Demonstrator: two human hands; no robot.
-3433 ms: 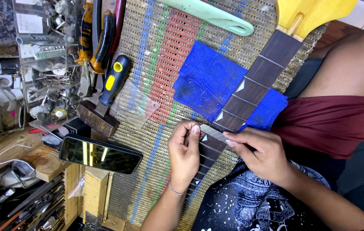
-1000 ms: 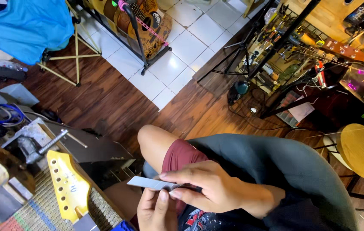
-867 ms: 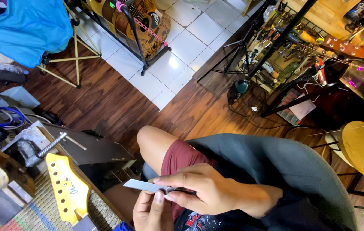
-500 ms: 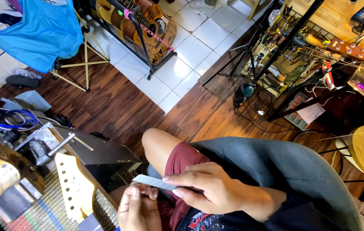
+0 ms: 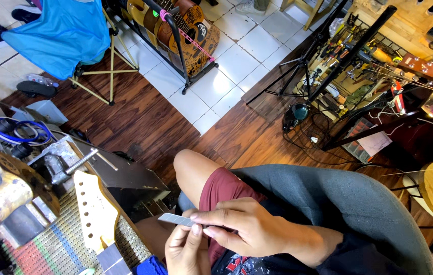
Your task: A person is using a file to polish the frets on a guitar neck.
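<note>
both hands (image 5: 226,239) pinch flat metal strip (image 5: 176,220), long axis pointing left.

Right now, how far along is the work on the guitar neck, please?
Done: the guitar neck lies on the woven mat, with no strings visible on its pale headstock. In hand: the right hand and left hand pinch a thin grey strip over the lap, away from the neck. Left: the strip is not touching the neck, so any work with it there seems not yet done.
</note>
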